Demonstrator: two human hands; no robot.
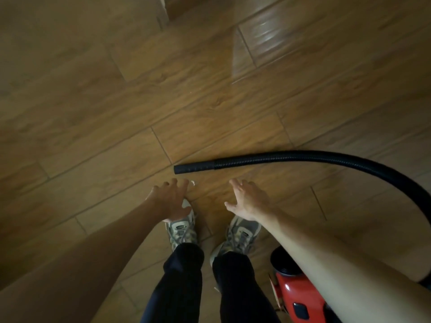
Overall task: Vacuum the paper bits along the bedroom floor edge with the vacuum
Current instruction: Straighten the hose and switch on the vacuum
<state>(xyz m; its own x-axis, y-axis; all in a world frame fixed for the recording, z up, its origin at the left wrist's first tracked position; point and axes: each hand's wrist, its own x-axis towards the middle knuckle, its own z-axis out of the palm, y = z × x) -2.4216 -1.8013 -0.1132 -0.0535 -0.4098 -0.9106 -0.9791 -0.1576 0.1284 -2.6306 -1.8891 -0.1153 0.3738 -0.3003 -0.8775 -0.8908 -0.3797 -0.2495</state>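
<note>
Left hand [171, 199]: fingers spread, holding nothing.
Right hand [247, 199]: fingers spread, empty.
Black ribbed plastic hose [303, 157]: lay on brown wood-pattern floor [93, 94], just far of both hands, untouched.
Red vacuum canister [293, 292]: near right.
White paper bit [193, 183]: 1, beside left fingertips.

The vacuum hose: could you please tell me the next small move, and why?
Probably grip the hose near its nozzle with the right hand: it and the left hand are open, the hose lies on the floor, a paper bit beside it.
</note>
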